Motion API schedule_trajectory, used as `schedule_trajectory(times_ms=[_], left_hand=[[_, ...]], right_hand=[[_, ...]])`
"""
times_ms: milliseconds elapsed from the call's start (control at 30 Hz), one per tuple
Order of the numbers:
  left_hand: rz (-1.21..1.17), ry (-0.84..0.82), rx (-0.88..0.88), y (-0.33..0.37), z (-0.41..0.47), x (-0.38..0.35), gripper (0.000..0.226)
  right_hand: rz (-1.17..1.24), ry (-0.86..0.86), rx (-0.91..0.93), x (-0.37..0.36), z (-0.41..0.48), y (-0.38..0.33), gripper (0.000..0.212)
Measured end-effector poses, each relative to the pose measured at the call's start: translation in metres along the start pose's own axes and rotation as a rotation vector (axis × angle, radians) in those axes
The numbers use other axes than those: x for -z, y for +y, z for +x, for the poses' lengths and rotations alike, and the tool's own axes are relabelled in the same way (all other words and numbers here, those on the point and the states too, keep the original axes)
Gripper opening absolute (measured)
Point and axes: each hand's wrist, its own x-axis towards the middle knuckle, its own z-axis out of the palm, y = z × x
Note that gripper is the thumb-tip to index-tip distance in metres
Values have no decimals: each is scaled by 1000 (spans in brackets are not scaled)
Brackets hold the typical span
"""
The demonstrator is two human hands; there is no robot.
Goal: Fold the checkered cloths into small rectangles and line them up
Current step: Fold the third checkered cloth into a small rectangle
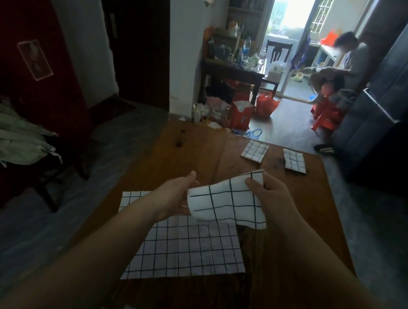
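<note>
White cloth with a dark grid (227, 203) hangs in the air between both hands, above a wooden table (192, 153). The right hand (269, 195) pinches the far upper corner of this cloth, fingers curled and closed on the fabric with the thumb on top. The left hand (174, 197) is at the cloth's left edge, palm turned inward, fingers loosely extended and only partly curled; the thumb points up and the fingertips meet the edge, though whether they actually grip it I cannot tell. The cloth sags and curves between the two hands, already doubled over.

Beneath the hands a larger checkered cloth (186, 249) lies spread flat on the table, partly hidden by the left forearm. At the table's far edge two small folded cloths sit side by side but apart: one on the left (254, 151), one on the right (294, 161).
</note>
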Motion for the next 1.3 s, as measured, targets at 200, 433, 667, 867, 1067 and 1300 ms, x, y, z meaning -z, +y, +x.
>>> schedule_trajectory(times_ms=[200, 433, 667, 867, 1067, 1300], left_hand=[[71, -21, -173, 1, 1, 5, 30], [280, 140, -329, 2, -3, 1, 16], [436, 257, -413, 2, -4, 4, 10], [33, 205, -328, 5, -8, 7, 15], [49, 243, -344, 5, -7, 11, 17], [404, 268, -385, 3, -4, 13, 20]], right_hand=[[44, 2, -47, 7, -1, 7, 16], [-67, 77, -85, 7, 0, 20, 39], [-256, 133, 33, 3, -3, 30, 27], [-218, 94, 67, -1, -7, 35, 22], [-37, 138, -17, -3, -6, 40, 17], [-181, 151, 26, -3, -5, 42, 16]])
